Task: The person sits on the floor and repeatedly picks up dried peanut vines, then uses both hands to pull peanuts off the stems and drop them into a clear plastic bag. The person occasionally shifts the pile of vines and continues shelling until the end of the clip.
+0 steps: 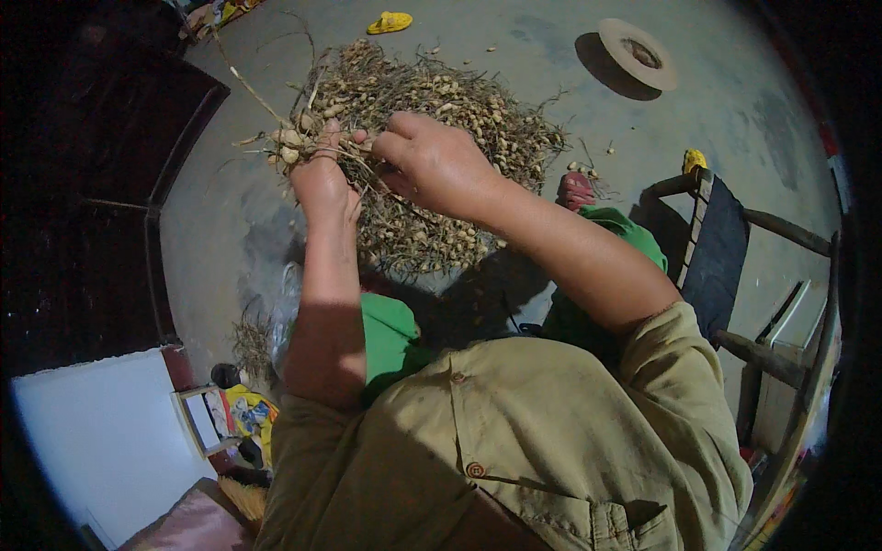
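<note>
My left hand is shut on a bunch of peanut plants with dry stems and pale pods still attached. One long stem sticks out from it toward the upper left. Close by on the right, my right hand has its fingers curled at the thin stems. Its fingertips are partly hidden, so I cannot tell whether they grip anything. Beneath both hands, a wide heap of unshelled peanuts mixed with dry stems and roots spreads over the concrete floor.
A yellow slipper lies beyond the heap. To its right is a round, pale, brimmed object, possibly a hat. A wooden-framed chair with dark fabric stands at my right. Dry stems lie at my left, near a white panel.
</note>
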{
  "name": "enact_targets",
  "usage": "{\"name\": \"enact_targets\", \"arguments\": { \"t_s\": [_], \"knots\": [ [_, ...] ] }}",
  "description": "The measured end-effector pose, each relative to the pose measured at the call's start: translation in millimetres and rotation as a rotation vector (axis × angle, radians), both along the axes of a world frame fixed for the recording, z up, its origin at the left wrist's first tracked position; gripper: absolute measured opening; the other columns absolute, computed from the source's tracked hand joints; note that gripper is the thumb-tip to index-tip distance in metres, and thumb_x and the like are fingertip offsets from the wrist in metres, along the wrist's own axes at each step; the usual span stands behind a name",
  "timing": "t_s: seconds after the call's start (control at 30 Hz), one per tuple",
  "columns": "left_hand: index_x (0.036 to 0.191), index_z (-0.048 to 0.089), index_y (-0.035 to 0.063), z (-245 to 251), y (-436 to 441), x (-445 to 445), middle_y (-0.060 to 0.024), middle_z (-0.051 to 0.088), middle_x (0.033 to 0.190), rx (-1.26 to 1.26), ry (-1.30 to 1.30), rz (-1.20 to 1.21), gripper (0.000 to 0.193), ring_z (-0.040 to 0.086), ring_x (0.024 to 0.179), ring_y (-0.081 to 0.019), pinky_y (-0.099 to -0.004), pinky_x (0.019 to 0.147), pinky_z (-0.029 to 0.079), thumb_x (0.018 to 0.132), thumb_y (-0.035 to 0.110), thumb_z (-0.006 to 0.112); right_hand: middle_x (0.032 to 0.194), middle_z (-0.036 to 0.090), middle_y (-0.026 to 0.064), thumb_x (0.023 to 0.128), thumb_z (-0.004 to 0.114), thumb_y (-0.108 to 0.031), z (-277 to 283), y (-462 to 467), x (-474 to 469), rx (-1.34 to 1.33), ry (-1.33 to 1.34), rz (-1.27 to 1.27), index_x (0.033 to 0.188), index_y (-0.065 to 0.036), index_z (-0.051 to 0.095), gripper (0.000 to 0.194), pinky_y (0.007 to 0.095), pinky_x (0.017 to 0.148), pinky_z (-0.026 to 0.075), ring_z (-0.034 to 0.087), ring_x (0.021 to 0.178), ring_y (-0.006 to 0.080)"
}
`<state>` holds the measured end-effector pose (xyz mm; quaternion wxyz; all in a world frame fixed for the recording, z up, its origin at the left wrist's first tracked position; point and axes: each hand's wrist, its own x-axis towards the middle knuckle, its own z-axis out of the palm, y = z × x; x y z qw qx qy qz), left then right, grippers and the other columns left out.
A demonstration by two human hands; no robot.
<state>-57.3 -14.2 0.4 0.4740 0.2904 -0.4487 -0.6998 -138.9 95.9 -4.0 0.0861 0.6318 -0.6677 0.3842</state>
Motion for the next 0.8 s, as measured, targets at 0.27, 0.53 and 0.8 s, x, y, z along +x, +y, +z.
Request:
{"name": "enact_targets", "arguments": {
  "t_s": [0.27,0.53,0.8],
  "knots": [
    [0.091,0.054,-0.0003,-3.0,-4.6,-1.2,-0.0060,0.055,0.073,0.017,-0.050,-0.012,0.010,0.054,0.054,-0.0166,-0.0280,0.045,0.046,0.082,0.005,0.055,0.079,0.051,0.0099,0.074,0.053,-0.015,-2.3,-3.6,3.8,-0.037,0.149,0.019,0.088,-0.003,0.055,0.019,0.0360,0.060,0.047,0.054,0.074,0.0270],
    [0.094,0.053,-0.0016,-23.9,-39.4,-2.0,-0.0057,0.058,0.083,-0.452,-0.302,0.097,0.020,0.054,0.065,-0.0132,-0.0263,0.058,0.046,0.077,0.005,0.061,0.081,0.057,0.0224,0.078,0.049,-0.023,5.2,5.0,27.5,0.339,-0.499,0.233,0.077,0.002,0.057,0.026,0.0455,0.069,0.043,0.054,0.077,0.0391],
    [0.087,0.052,0.0020,-19.7,-39.0,-1.2,-0.0057,0.054,0.069,-0.137,-0.095,0.010,0.011,0.051,0.059,-0.0151,-0.0274,0.049,0.043,0.082,0.011,0.054,0.078,0.059,0.0066,0.077,0.058,-0.010,17.2,26.9,59.0,0.520,-0.702,0.907,0.079,-0.004,0.055,0.007,0.0301,0.057,0.043,0.056,0.068,0.0164]
  ]
}}
